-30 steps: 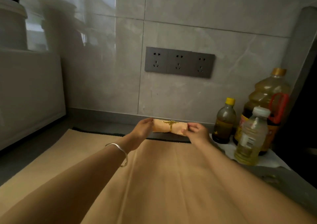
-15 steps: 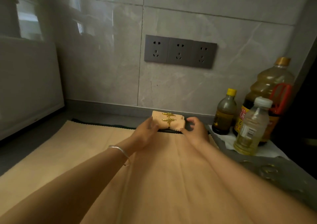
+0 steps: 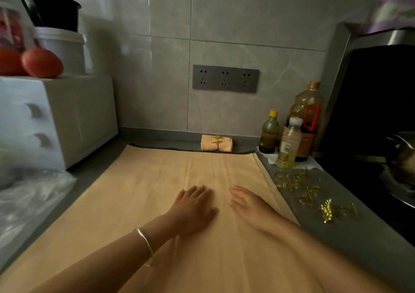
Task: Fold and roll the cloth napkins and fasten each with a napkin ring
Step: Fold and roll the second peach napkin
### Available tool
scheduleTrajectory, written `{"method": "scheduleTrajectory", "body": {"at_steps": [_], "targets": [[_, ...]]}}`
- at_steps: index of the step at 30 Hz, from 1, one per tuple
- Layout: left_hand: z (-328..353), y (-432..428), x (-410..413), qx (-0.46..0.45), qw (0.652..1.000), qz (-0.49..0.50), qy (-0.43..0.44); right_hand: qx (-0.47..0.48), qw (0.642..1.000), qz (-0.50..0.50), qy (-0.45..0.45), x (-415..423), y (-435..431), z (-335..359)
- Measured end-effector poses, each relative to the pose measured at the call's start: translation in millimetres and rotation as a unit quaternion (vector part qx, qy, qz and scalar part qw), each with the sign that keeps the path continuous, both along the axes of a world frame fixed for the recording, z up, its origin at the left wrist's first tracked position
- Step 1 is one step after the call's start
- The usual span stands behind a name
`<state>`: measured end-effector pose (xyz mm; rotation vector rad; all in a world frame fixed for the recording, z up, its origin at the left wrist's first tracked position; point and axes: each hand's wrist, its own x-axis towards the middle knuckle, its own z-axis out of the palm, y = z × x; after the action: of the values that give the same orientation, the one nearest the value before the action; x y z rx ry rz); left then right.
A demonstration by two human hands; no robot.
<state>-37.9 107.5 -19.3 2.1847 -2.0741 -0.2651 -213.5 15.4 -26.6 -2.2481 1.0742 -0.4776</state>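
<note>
A large tan cloth napkin (image 3: 146,191) lies spread flat over the grey counter. My left hand (image 3: 193,209) rests flat on it with straight fingers, a silver bangle on the wrist. My right hand (image 3: 249,205) lies flat beside it, a little to the right. Two rolled tan napkins (image 3: 216,143) with gold leaf-shaped rings sit stacked against the back wall, beyond the cloth's far edge. Several loose gold napkin rings (image 3: 301,189) lie scattered on the counter to the right of the cloth.
Three bottles of oil (image 3: 289,142) stand at the back right by a dark stove (image 3: 381,135). A white appliance (image 3: 56,122) with tomatoes on top fills the left. Clear plastic wrap (image 3: 29,198) lies at the left front. A socket strip (image 3: 225,78) is on the tiled wall.
Both hands let go of the ringed napkin roll at the back wall and drew back toward me, now lying flat on the spread cloth. The camera view pulled back and widened.
</note>
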Motion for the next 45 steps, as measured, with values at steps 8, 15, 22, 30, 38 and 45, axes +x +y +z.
{"method": "scheduleTrajectory", "body": {"at_steps": [8,15,22,30,38,45], "targets": [[-3,92,-20,0.016,0.999,-0.032,-0.005,-0.104,0.97,0.096,0.199,-59,97,5],[1,148,-24,0.04,0.997,-0.067,-0.013,-0.127,0.954,0.14,0.234,-85,150,12],[1,154,-25,0.018,0.998,-0.066,0.012,-0.082,0.98,0.112,0.139,-89,155,14],[15,169,-12,-0.039,0.993,-0.098,0.043,-0.03,0.984,0.136,0.109,-93,146,11],[31,178,16,-0.043,0.999,-0.005,-0.017,-0.026,0.982,0.151,0.111,-90,140,19],[63,166,25,-0.048,0.998,-0.013,0.042,-0.051,0.983,0.115,0.133,-97,122,54]]}}
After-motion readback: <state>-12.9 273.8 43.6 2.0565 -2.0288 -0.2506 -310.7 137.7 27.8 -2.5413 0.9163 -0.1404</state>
